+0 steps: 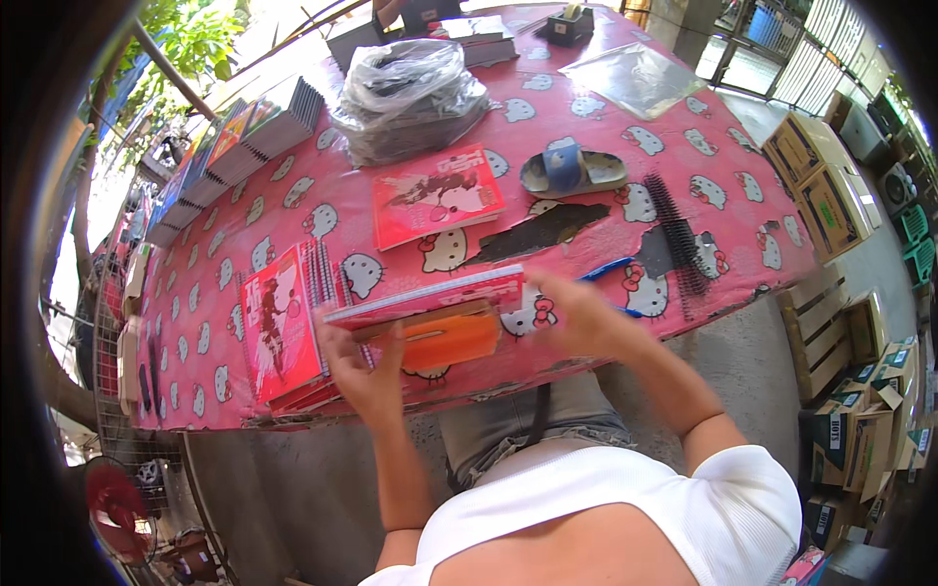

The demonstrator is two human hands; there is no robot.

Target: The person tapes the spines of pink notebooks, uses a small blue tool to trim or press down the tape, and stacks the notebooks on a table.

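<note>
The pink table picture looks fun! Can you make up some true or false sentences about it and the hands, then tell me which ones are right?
1. The left hand holds one end of a tilted red notebook. True.
2. The tablecloth is plain green. False: it is pink with white cat faces.
3. A slipper with a blue strap is on the table. True.
4. The tape dispenser is right beside the left hand. False: it stands near the table's far edge.
5. The big cardboard boxes are stacked on the table. False: they are off the table, to the right.
</note>
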